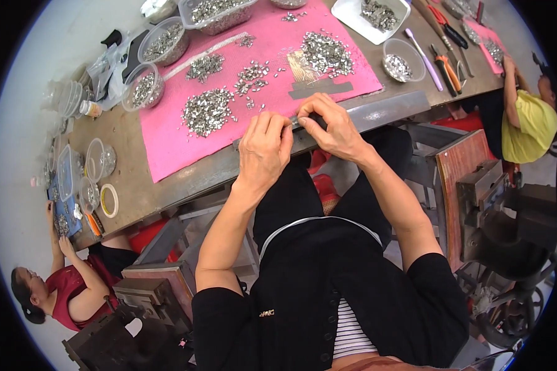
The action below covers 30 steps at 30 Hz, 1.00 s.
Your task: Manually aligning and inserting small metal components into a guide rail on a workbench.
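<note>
Over the front edge of the table, my left hand (265,148) and my right hand (333,128) meet with their fingertips close together. Both are closed in a pinch, and what lies between the fingers is too small to make out. A dark bit shows inside the curl of my right hand. Just beyond is a pink mat (161,139) bearing heaps of small shiny metal pieces: one pile (207,111) beyond my left hand, another pile (327,54) farther right. A flat grey strip (320,88) and some thin golden pins (300,65) lie past my right hand.
Plastic tubs of metal pieces (143,86) line the mat's left and far sides. A white tray (387,28), a round cup (404,60), a purple-handled tool (424,59) and pliers (447,71) are at right. A tape roll (108,201) lies left. Co-workers sit at both sides.
</note>
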Available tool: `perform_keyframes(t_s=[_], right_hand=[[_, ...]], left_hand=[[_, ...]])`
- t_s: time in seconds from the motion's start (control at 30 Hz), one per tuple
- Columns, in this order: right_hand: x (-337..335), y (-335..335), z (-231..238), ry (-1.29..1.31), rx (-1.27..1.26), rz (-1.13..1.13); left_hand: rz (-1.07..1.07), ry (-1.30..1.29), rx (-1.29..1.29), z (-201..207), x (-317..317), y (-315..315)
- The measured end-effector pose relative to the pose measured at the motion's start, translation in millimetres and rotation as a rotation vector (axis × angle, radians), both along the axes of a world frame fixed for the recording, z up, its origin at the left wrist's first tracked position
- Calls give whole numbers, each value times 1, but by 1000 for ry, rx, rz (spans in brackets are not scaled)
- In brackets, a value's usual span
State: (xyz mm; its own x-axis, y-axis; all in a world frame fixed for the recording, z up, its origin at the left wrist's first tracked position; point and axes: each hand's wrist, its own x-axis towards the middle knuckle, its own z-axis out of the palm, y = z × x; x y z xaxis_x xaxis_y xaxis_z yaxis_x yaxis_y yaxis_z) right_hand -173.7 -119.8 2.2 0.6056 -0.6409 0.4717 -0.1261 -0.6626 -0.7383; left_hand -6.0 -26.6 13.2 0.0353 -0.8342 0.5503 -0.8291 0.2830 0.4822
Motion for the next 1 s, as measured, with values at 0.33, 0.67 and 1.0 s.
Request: perform_keyframes(t_s=[0.33, 0.67, 1.0], right_hand=[[3, 1, 6, 48, -131, -17], [-10, -16, 12, 150, -289, -123], [-3, -64, -3, 246, -335, -270]], left_hand=[[62, 27, -46, -9, -3, 9], [124, 37, -98, -22, -8, 15], [135, 59, -115, -26, -8, 14]])
